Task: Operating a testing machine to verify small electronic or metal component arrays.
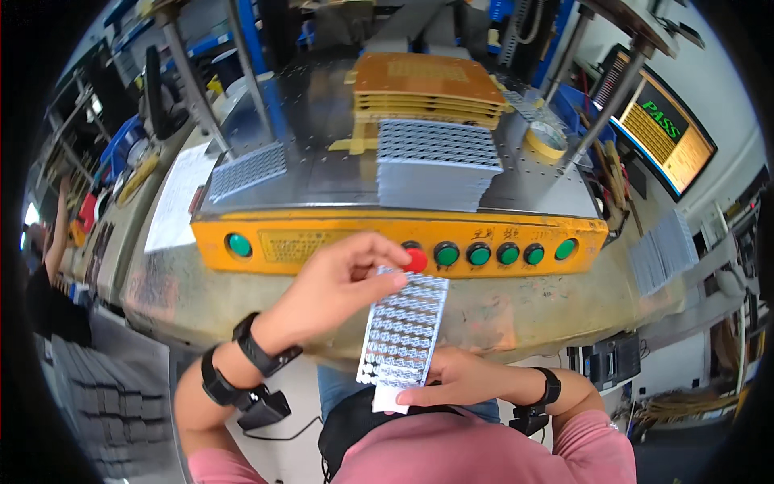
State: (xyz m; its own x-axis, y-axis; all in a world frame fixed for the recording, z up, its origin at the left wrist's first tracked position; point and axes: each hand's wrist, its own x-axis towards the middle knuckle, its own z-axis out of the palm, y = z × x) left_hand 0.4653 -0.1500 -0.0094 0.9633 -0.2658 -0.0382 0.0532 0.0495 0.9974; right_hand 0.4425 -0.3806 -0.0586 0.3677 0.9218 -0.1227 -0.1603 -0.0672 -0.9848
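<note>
A lone panel (247, 171) lies on the plate's (322, 121) left; the left hand (343, 278) pinches the top of the held panel (403, 327) before the red button (416, 260); the right hand (451, 379) grips its bottom; the grey stack (435, 165) looks unprocessed, work seemingly early.

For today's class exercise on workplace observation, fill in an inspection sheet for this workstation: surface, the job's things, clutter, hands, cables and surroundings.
Surface: metal machine bed above a yellow control panel with green buttons and one red button.
Job's things: perforated sheet held upright-tilted in front of the panel.
Clutter: stack of grey sheets, orange trays, tape roll, loose grey sheet.
Hands: left hand pinches the sheet's top; right hand grips its bottom.
Cables: black cable below the left wrist.
Surroundings: monitor at right; another person at far left.
</note>
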